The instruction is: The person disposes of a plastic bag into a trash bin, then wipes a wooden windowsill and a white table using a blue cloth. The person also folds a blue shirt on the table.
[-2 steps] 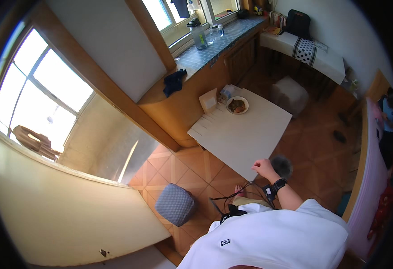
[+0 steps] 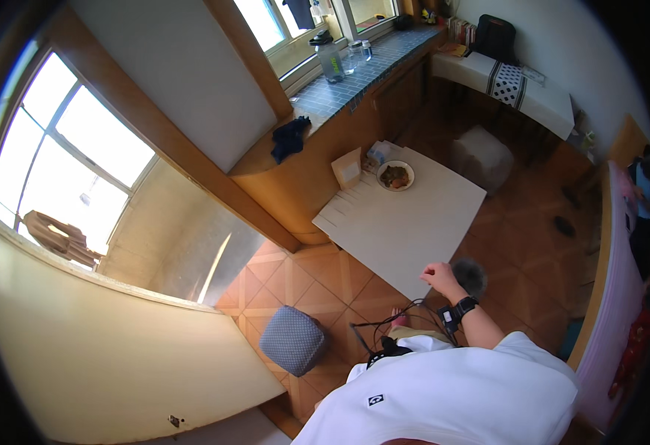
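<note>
Somebody's home — white table [image 2: 406, 230], plate of food [image 2: 397, 188], cloth-covered stool [image 2: 293, 341]

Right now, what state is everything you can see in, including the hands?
Right hand: fingers curled, beside the table's near corner; contents unclear.
Black wristband: strapped on the right wrist.
White table: standing, bearing a plate.
Plate: uncovered, with food on it.
Tall bottle: upright, lid on.
Dark cloth: crumpled, draped over an edge.
Grey stool: upright, unoccupied.

My feed slips a hair: the white table [image 2: 406, 226] and plate of food [image 2: 399, 188] edge rightward mid-frame, the grey stool [image 2: 293, 340] too, lower left; the right hand [image 2: 441, 279], lower right, nudges along!
</note>
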Demonstrator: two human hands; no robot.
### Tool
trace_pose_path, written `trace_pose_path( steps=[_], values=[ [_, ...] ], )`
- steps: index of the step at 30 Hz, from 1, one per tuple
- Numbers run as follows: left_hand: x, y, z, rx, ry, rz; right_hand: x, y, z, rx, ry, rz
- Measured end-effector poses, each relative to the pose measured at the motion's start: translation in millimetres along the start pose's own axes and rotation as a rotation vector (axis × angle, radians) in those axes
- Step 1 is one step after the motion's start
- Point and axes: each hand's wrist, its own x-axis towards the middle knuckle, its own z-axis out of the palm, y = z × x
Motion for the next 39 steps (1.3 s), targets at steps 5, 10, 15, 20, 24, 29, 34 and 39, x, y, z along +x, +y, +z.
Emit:
trace_pose_path(
  steps=[5, 10, 15, 20, 24, 29, 34, 39],
  values=[
    [67.6, 128.5, 137.4, 0.551, -0.031, 0.217, 75.6, 6.7, -36.8, 0.015, 0.103, 0.091],
    [96.3, 226.5, 345.3, 0.768, -0.106, 0.439, 119.0, 20.8, -46.3, 0.004, 0.179, 0.202],
    [114.6, 355.7, 609.6, 0.989, -0.183, 1.154, 156.1, 31.3, -27.0, -0.004, 0.273, 0.442],
    [124.7, 504.8, 881.1, 1.192, -0.096, 1.517, 206.3, -4.5, 12.3, -0.049, 0.403, 0.612],
    [136.8, 549.7, 1014.6, 1.581, 0.061, 1.956, 268.6, -64.9, 58.2, -0.057, 0.37, 0.769],
    [187.0, 576.7, 1100.9, 1.648, -0.002, 1.985, 349.3, -118.7, 91.5, -0.091, 0.354, 0.672],
    [223.6, 602.4, 1195.4, 1.567, 0.047, 1.89, 386.6, -158.0, 109.4, -0.116, 0.317, 0.711],
    [227.7, 625.0, 1186.7, 1.659, 0.178, 1.923, 412.6, -172.9, 125.6, -0.13, 0.298, 0.711]
  ],
)
